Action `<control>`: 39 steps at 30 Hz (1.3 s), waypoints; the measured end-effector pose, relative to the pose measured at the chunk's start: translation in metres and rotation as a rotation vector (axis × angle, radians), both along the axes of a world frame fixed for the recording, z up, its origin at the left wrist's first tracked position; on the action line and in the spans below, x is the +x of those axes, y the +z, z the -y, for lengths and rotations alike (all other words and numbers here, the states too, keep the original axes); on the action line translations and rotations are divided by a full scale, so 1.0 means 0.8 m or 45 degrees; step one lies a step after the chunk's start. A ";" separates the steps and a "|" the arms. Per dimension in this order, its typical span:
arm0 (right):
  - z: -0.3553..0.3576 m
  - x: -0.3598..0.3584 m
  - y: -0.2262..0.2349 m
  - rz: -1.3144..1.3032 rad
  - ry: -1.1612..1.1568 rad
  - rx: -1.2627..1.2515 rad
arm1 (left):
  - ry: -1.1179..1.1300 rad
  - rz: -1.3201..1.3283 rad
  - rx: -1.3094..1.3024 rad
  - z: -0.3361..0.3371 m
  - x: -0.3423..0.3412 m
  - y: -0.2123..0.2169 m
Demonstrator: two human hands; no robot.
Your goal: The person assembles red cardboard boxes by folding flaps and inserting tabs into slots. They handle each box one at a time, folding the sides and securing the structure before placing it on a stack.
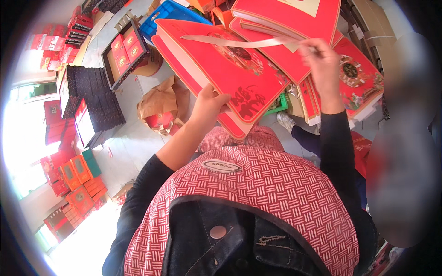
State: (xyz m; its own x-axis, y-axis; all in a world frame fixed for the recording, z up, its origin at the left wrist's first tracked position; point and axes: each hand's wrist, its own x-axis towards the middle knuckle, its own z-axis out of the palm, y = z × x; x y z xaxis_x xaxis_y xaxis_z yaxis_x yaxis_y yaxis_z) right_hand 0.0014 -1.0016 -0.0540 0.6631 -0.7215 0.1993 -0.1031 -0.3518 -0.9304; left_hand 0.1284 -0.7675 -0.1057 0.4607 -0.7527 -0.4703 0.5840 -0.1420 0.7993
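Note:
A red gift box (pixel 230 64) with a gold edge and a printed floral picture lies slanted before me, its pale side showing. My left hand (pixel 207 103) grips its near left edge, thumb on top and fingers underneath. My right hand (pixel 320 57) is closed in a pinch on a long, thin, pale strip (pixel 258 44). The strip curves leftward above the box's face; I cannot tell whether its far end touches the box. Just beyond my right hand are more red boxes (pixel 294 20), stacked at angles.
Another floral red box (pixel 357 73) rests at the right. A blue crate (pixel 172 18), a black-rimmed tray (pixel 124 55) of small red boxes and a brown paper bag (pixel 159 103) are at the left. Black stacks (pixel 99 99) and orange boxes (pixel 80 193) stand farther left. Another person's shoe (pixel 286 120) shows nearby.

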 end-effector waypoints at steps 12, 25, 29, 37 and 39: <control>-0.053 0.065 -0.051 -0.319 0.910 0.122 | 0.477 0.071 0.142 0.027 -0.028 -0.003; -0.082 0.058 0.010 -0.131 1.140 -0.647 | 0.475 0.199 0.090 0.013 -0.030 -0.024; -0.134 0.024 0.079 -0.107 1.950 -0.463 | 0.458 0.123 0.154 0.013 -0.023 -0.004; -0.078 0.058 0.019 -0.050 1.311 -0.192 | 0.500 0.131 0.149 0.012 -0.024 -0.009; -0.074 0.079 -0.007 -0.256 0.837 0.198 | 0.496 0.090 0.094 0.015 -0.026 -0.005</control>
